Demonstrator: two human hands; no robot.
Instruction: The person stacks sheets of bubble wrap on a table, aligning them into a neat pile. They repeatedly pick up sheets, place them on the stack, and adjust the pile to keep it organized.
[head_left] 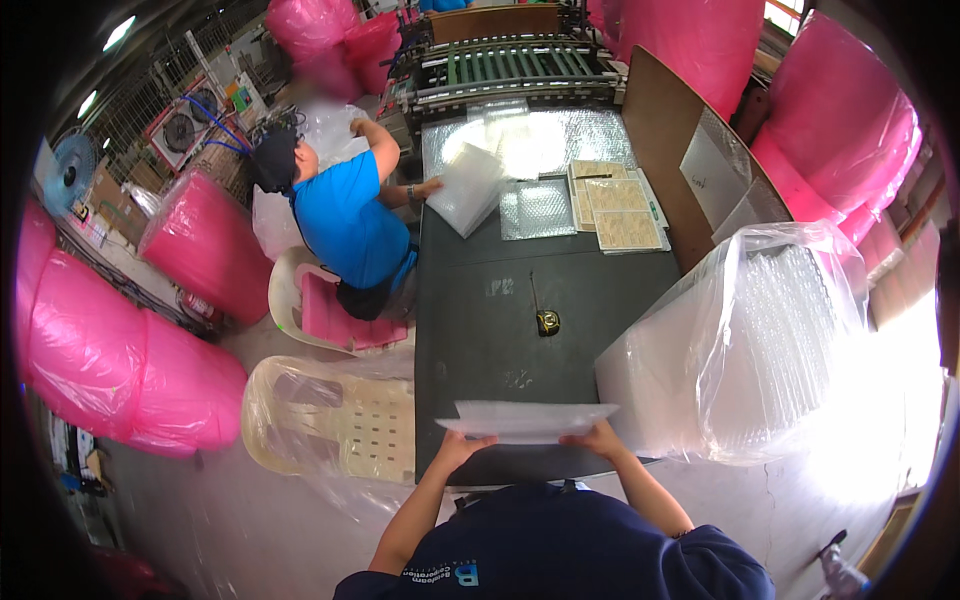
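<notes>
Between my two hands, above the near end of the dark table, is a small stack of clear bubble-wrap sheets [530, 422]. My left hand [466, 444] grips its left end, with the thumb along the near side. My right hand [596, 438] is closed on the right end in the same way. Farther up the table lies a yellow and black tape measure [547, 322] with its blade partly out. Just right of my right hand stands a large clear plastic bag [730, 345] packed with bubble-wrap sheets.
At the far left of the table [470, 350], a co-worker in a blue shirt [350, 225] handles bubble-wrap sheets [468, 188]. Papers with a pen [618, 205] lie beyond the tape measure. A roller machine [510, 68] stands behind. Plastic chairs [330, 415] and pink rolls [130, 360] are left.
</notes>
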